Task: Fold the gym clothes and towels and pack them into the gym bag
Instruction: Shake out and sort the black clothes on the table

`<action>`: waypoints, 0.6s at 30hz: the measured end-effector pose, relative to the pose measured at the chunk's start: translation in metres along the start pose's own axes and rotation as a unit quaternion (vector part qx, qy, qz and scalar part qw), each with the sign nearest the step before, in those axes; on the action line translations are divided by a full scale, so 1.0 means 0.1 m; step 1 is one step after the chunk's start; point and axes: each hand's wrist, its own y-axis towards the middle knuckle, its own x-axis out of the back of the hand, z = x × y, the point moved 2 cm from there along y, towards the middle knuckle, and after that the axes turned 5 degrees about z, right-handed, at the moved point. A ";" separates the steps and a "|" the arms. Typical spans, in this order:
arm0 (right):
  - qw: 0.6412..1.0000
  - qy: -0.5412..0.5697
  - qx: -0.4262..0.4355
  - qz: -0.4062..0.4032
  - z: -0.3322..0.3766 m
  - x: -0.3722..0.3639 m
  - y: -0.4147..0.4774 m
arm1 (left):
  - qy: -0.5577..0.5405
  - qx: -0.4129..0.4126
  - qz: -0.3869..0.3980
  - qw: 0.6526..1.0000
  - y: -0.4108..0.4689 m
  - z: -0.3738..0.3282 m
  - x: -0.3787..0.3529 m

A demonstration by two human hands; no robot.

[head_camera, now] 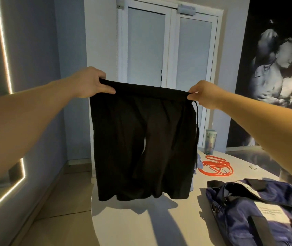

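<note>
A pair of black shorts [143,139] hangs in the air in front of me, spread flat by its waistband, legs down, hems just above the white table [141,226]. My left hand [91,82] pinches the waistband's left end and my right hand [205,94] pinches its right end, where a drawstring dangles. The navy gym bag [259,210] with black straps and a white label lies on the table at the lower right. A light blue cloth [197,163] peeks out behind the shorts' right edge; most of it is hidden.
An orange rope [218,167] lies coiled on the table behind the bag, next to a tall tumbler [211,142]. A small white object [254,166] sits at the table's right side. White double doors stand behind; a lit mirror frame runs along the left wall.
</note>
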 end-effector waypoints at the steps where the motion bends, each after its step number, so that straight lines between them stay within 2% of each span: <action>1: 1.000 -0.017 -0.003 -0.006 0.04 -0.01 0.00 | -0.008 -0.001 0.007 1.000 0.01 -0.07 -0.03; 4: 0.999 -0.033 -0.039 0.002 0.15 -0.07 0.01 | -0.037 -0.005 0.050 0.998 0.05 -0.26 -0.13; 7: 0.990 0.095 -0.095 0.053 0.17 -0.15 0.00 | -0.093 0.003 0.081 0.992 0.06 -0.37 -0.21; 10: 0.975 0.164 -0.101 0.114 0.18 -0.32 -0.05 | -0.154 0.002 0.115 0.981 0.06 -0.48 -0.32; 13: 0.941 0.202 -0.115 0.245 0.26 -0.52 -0.17 | -0.131 -0.007 0.131 0.983 0.07 -0.62 -0.44; 16: 0.916 0.257 -0.093 0.293 0.45 -0.61 -0.29 | -0.144 0.021 0.142 0.979 0.10 -0.69 -0.57; 18: 0.861 0.373 -0.083 0.335 0.61 -0.65 -0.37 | -0.189 0.047 0.144 0.970 0.10 -0.75 -0.65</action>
